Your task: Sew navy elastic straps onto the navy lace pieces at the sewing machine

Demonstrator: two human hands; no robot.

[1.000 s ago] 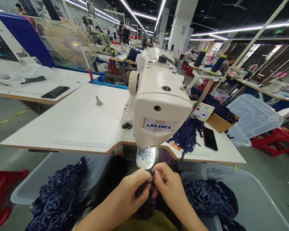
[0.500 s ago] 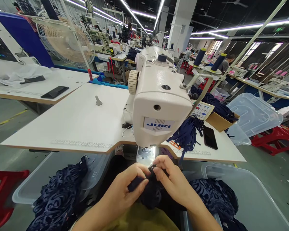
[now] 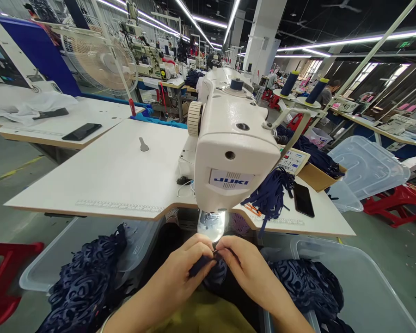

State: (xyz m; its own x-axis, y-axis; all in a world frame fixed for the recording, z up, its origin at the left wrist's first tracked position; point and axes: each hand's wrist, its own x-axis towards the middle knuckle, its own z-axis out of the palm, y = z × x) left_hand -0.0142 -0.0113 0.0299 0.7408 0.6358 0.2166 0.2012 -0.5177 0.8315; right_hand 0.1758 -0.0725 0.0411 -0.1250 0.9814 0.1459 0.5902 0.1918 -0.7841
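Just in front of the sewing machine [image 3: 234,162], my two hands meet over a dark navy patterned fabric piece [image 3: 217,272]. My left hand [image 3: 189,263] is closed, with fingers and thumb pinching a folded part of the cloth. Against it, my right hand [image 3: 241,261] pinches the edge of the same piece; the exact spot between the fingertips is too small to make out. The machine's lit free arm [image 3: 211,226] lies right above my fingertips, and the fabric hangs down toward my lap.
Clear plastic bins with navy patterned fabric [image 3: 90,273] and more such fabric [image 3: 308,286] flank me. On the white table [image 3: 114,171] lie a grey metal piece [image 3: 143,144], navy strips [image 3: 272,192] and a phone [image 3: 303,200]. A red stool [image 3: 395,199] stands right.
My right hand's raised fingers have come down and drawn in close to my left fingertips. More of the patterned cloth shows beneath my hands. The view has shifted slightly.
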